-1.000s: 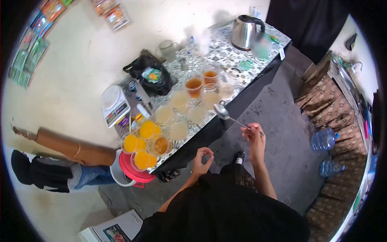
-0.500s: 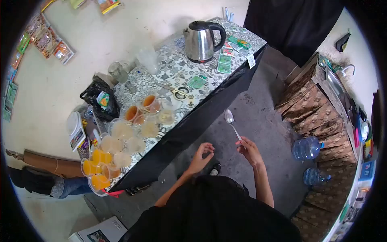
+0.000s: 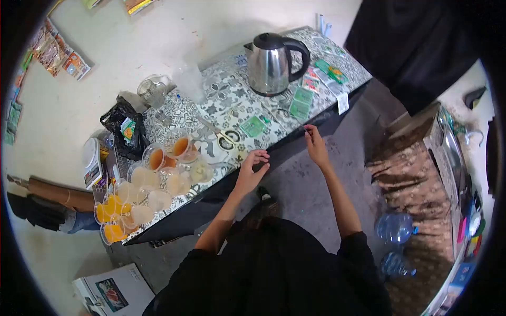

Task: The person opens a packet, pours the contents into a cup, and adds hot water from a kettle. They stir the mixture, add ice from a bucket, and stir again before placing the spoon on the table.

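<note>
My right hand (image 3: 316,147) is at the table's front edge, its fingers pinched on the end of a metal spoon (image 3: 283,109). The spoon points over the table toward the green sachets (image 3: 301,102) and is hard to make out against the patterned cloth. Near the same edge my left hand (image 3: 251,173) holds nothing, with its fingers curved and apart. Beyond it lie scissors (image 3: 221,136) and a green sachet (image 3: 253,126). A steel electric kettle (image 3: 269,66) with a black handle stands farther back.
Several plastic cups of orange, brown and pale drinks (image 3: 145,179) crowd the table's left end. Behind them are a black plastic bag (image 3: 124,126), a glass jug (image 3: 153,92) and a scale (image 3: 92,163). Large water bottles (image 3: 394,228) stand on the floor at right.
My right hand has moved forward with the spoon, from above the floor to the table edge. My left hand has also come forward to the table. The whole view has shifted.
</note>
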Available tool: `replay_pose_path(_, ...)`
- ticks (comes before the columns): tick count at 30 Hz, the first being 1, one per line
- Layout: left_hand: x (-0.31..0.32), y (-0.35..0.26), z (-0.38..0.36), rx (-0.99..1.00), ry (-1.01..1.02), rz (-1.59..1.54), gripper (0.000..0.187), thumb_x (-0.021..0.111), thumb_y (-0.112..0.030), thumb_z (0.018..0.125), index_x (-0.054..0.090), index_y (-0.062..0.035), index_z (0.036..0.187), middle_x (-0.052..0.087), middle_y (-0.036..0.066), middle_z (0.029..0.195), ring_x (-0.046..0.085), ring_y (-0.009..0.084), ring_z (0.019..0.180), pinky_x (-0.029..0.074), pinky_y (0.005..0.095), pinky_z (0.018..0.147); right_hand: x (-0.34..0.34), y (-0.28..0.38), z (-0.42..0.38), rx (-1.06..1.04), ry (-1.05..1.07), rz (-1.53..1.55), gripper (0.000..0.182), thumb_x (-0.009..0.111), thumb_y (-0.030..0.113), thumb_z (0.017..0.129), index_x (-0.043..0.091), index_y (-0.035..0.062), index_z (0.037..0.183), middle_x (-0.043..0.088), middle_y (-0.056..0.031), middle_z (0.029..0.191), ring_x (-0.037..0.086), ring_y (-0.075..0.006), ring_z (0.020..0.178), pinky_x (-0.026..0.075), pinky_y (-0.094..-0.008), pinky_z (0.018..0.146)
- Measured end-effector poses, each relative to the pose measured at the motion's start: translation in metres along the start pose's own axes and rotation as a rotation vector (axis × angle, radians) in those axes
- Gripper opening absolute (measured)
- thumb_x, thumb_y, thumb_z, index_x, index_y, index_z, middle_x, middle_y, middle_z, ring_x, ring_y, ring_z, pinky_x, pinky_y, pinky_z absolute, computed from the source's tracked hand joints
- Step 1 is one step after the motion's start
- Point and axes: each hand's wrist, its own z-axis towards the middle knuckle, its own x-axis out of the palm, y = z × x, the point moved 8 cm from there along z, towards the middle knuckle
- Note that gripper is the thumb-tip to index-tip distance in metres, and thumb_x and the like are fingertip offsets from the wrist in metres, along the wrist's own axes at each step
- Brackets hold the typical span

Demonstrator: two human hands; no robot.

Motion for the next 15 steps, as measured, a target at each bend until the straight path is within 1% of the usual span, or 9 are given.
replay_pose_path(1,-0.009,-0.003,0.016,0.032,-0.054,0.023,0.034,0.062,0.001,0.079,0.049,-0.0049,0.110,0.058,0.003,0.100,0.058,0.0128,0.090,0.043,0.0273,0.083,0.004,0.000,0.020,-0.024,0.014,-0.002,0.019,0.048,0.012,0.092,0.050,0.0057,0.110,0.056,-0.0085,0.086,0.054,-0.0245,0.078,0.043,-0.0361,0.072)
replay_pose_path(2,-0.018,-0.005,0.027,0.052,-0.108,0.043,0.034,0.063,0.000,0.079,0.049,-0.0052,0.110,0.058,0.003,0.100,0.058,0.0124,0.089,0.043,0.0280,0.083,0.008,0.008,0.031,-0.205,-0.006,-0.147,0.021,0.049,0.010,0.090,0.051,0.0076,0.111,0.057,-0.0091,0.090,0.053,-0.0271,0.081,0.042,-0.0373,0.074)
replay_pose_path(3,-0.027,0.004,0.039,-0.027,-0.142,0.044,0.035,0.064,-0.001,0.079,0.049,-0.0064,0.110,0.057,0.001,0.102,0.056,0.0114,0.094,0.041,0.0295,0.085,0.010,0.021,0.039,-0.388,-0.028,-0.290,0.023,0.050,0.008,0.088,0.052,0.0096,0.112,0.057,-0.0096,0.094,0.052,-0.0297,0.084,0.040,-0.0386,0.076)
replay_pose_path(4,-0.031,0.008,0.046,-0.031,-0.161,0.043,0.035,0.064,-0.001,0.079,0.049,-0.0064,0.110,0.057,0.001,0.102,0.056,0.0114,0.094,0.041,0.0295,0.085,0.010,0.018,0.049,-0.397,-0.011,-0.288,0.023,0.050,0.008,0.088,0.052,0.0096,0.112,0.057,-0.0096,0.094,0.052,-0.0297,0.084,0.040,-0.0386,0.076)
replay_pose_path(6,-0.048,0.009,0.060,0.011,-0.296,0.067,0.035,0.065,-0.002,0.079,0.049,-0.0078,0.110,0.056,0.000,0.105,0.053,0.0113,0.098,0.039,0.0305,0.086,0.016,0.017,0.066,-0.484,0.052,-0.479,0.027,0.051,0.006,0.085,0.054,0.0132,0.112,0.058,-0.0071,0.099,0.050,-0.0316,0.087,0.036,-0.0406,0.077)
replay_pose_path(7,-0.053,0.013,0.066,-0.033,-0.301,0.077,0.036,0.065,-0.001,0.078,0.049,-0.0081,0.110,0.055,0.001,0.107,0.051,0.0117,0.102,0.039,0.0303,0.085,0.017,0.012,0.075,-0.435,0.069,-0.477,0.028,0.052,0.007,0.086,0.055,0.0160,0.112,0.057,-0.0034,0.100,0.047,-0.0278,0.089,0.032,-0.0397,0.078)
replay_pose_path(12,-0.075,0.024,0.082,-0.071,-0.433,0.083,0.039,0.065,-0.001,0.077,0.048,-0.0078,0.111,0.052,0.003,0.112,0.048,0.0137,0.107,0.039,0.0310,0.086,0.014,0.003,0.098,-0.432,0.134,-0.555,0.029,0.052,0.009,0.086,0.054,0.0177,0.113,0.055,-0.0012,0.101,0.046,-0.0248,0.094,0.028,-0.0401,0.081)
replay_pose_path(14,-0.085,0.028,0.086,-0.082,-0.556,0.054,0.042,0.065,-0.002,0.077,0.046,-0.0072,0.114,0.051,0.004,0.116,0.047,0.0155,0.110,0.038,0.0322,0.090,0.015,-0.007,0.108,-0.445,0.142,-0.612,0.029,0.053,0.010,0.086,0.054,0.0181,0.114,0.053,-0.0009,0.105,0.045,-0.0246,0.096,0.028,-0.0412,0.082)
replay_pose_path(15,-0.090,0.031,0.090,-0.104,-0.599,0.014,0.045,0.065,-0.003,0.078,0.044,-0.0062,0.118,0.048,0.007,0.121,0.045,0.0182,0.114,0.036,0.0343,0.094,0.017,-0.010,0.112,-0.428,0.154,-0.627,0.030,0.053,0.010,0.086,0.054,0.0189,0.114,0.051,-0.0012,0.108,0.045,-0.0246,0.099,0.028,-0.0426,0.082)
